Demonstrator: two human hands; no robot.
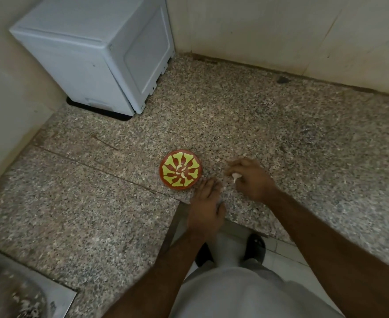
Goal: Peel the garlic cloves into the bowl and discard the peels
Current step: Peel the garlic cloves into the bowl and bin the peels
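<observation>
A person stands at a speckled granite worktop (246, 115) with both bare arms reaching forward. The bowl (180, 168), red with a yellow-green pattern, sits near the middle of the worktop, and a few pale peeled garlic cloves (182, 172) lie at its centre. The left hand (206, 207) lies palm down at about 5 o'clock from the bowl, its fingers (208, 185) straight and close together, tips resting on the worktop just beside the bowl's rim. The right hand (249, 177) is at 3 o'clock from the bowl, a little apart from it, its fingers curled round an unpeeled garlic clove (235, 176) whose pale tip pokes out toward the left hand. At 11 o'clock, well apart from the bowl, a white appliance (97, 53) stands in the corner against the tiled walls. A metal sink (10, 292) shows at 7 o'clock.
</observation>
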